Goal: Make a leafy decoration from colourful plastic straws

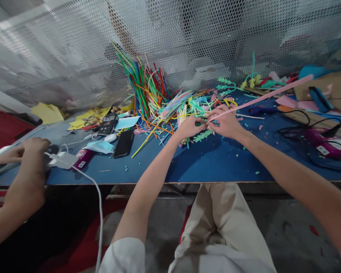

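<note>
Likely the long pink strip [261,96], pinched by the right hand [226,123] mid-counter while the left hand [189,127] closes on green pieces [201,135] beside it, could sweep the clutter toward the counter's far-right corner.

Craft workshop — small handwork station, not home kitchen or office. Blue bench [210,163] strewn with scraps and offcuts. Big heap of coloured sticks [147,91] — chenille stems or thin rods, hard to tell which — fanned against perforated metal screen [74,49] at bench back. Purple glue gun [325,146] with black cord at right. Cardboard pieces [329,89] stacked far right. Second worker's hand [31,151] at same bench, left side. Bare concrete floor [290,227] below.
</note>
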`<state>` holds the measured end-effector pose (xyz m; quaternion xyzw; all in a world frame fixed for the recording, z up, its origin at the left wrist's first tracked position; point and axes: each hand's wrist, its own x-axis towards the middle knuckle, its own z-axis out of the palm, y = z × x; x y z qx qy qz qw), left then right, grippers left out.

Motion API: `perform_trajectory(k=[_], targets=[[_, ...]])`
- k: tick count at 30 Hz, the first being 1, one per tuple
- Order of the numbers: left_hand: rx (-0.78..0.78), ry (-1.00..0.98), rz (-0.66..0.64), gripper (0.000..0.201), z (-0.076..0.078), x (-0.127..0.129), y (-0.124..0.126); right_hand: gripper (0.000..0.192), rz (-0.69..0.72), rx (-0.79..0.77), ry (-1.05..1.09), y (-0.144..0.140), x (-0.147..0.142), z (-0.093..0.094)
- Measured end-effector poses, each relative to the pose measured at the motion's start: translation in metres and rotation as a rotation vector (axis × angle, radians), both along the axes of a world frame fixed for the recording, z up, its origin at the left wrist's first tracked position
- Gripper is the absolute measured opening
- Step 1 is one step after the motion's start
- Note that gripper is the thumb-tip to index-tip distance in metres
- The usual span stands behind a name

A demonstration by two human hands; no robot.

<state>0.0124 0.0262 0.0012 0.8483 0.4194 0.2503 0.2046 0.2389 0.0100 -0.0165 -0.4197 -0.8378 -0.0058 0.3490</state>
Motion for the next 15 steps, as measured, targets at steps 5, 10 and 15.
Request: perform_trajectory(k=[5, 10, 15], targets=[[-0.128, -0.112, 0.035, 0.037, -0.001, 0.0, 0.004, 0.027, -0.013, -0.009, 0.012, 0.002, 0.002, -0.003], [-0.057, -0.122, 0.043, 0.022, -0.001, 0.002, 0.001, 0.028, -0.02, 0.0, -0.005, 0.005, 0.001, -0.006], [0.241, 0.119, 0.136, 0.018, 0.006, 0.008, -0.013, 0.031, -0.062, 0.014, -0.021, 0.007, 0.001, -0.009]])
